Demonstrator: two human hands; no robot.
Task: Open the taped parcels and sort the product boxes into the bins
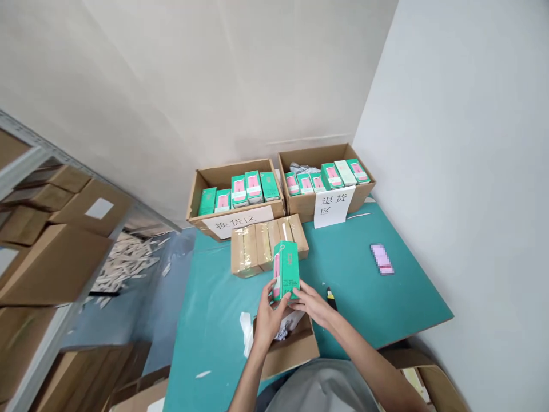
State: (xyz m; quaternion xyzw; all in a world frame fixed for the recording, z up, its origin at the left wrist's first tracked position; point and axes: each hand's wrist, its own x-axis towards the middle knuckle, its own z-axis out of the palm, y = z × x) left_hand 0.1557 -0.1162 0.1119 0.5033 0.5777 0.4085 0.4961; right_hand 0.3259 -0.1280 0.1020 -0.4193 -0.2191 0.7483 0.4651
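Between my two hands is a green product box point(289, 266) with a pink picture on its left side. My left hand point(270, 312) grips its lower left, and my right hand point(312, 303) holds its lower right corner. Right below it an open cardboard carton point(295, 349) lies on the table near my body, with crumpled grey-white paper point(288, 325) inside. Beyond the green box stand three taped brown cartons point(245, 252) in a row. A black and yellow cutter point(330, 298) lies to the right of my right hand.
Two large cardboard boxes point(206, 216) point(300, 210) with handwritten paper signs hold several green boxes at the back of the green table point(206, 320). A blurred pink item point(381, 259) lies at right. Shelves of cartons point(60, 252) stand left; walls rise behind and right.
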